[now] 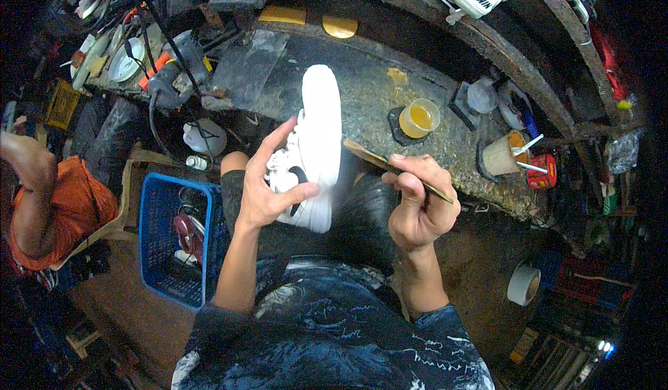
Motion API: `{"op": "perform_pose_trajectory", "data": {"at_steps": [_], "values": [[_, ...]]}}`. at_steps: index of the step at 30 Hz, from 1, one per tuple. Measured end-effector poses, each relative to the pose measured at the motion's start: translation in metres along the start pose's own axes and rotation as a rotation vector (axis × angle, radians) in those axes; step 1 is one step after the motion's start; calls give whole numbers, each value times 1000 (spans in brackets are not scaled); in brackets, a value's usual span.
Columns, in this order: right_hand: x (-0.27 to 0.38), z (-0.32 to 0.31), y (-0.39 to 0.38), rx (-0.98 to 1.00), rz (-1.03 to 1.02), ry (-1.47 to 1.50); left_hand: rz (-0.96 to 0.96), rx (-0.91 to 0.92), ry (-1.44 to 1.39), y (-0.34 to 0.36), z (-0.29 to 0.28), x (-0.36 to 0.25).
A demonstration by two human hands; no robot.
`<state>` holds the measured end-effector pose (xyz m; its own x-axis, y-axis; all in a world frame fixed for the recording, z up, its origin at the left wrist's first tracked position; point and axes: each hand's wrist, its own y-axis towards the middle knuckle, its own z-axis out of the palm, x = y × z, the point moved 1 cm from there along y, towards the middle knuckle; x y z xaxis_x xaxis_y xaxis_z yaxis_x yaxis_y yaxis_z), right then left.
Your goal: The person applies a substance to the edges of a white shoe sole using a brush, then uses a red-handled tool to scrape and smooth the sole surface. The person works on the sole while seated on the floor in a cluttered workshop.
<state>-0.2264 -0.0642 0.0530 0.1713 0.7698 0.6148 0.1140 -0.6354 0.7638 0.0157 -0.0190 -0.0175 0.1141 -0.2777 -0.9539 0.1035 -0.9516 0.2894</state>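
Note:
A white sneaker (321,125) hangs over my lap, turned sole-side to the right with its toe pointing away from me. My left hand (266,188) is closed round its side, thumb across the heel end near a black mark on the upper. In my right hand (424,205), pinched between thumb and fingers, is a thin, flat brownish strip-like tool (370,156). Its tip points up and left at the sole's edge, a small gap short of it. The sneaker's laces face left and show only in part.
On the grimy bench ahead stand a tub of yellow liquid (419,118), a beige cup with white sticks (502,159) and a red can (542,172). A blue basket (156,258) holding shoes sits at my left. Another person's knee and orange shorts (69,209) are farther left. A tape roll (523,285) lies right.

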Motion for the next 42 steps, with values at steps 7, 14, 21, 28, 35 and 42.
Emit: {"op": "perform_pose_trajectory", "data": {"at_steps": [7,14,21,28,35,42], "values": [[0,-1,-4,-20,45,26,-23,-28,-47,0,4,-1],[0,-1,-5,-30,34,22,-39,-40,-29,1,7,-1],[-1,-2,-3,15,-12,-53,-46,-43,-67,1,10,2],[-1,-3,-2,37,-39,-40,-44,-43,-45,1,9,2],[-2,-2,-7,14,-23,22,-65,-53,-68,2,10,3],[-3,-3,-9,32,-57,3,-93,-48,3,4,9,-6]]}}
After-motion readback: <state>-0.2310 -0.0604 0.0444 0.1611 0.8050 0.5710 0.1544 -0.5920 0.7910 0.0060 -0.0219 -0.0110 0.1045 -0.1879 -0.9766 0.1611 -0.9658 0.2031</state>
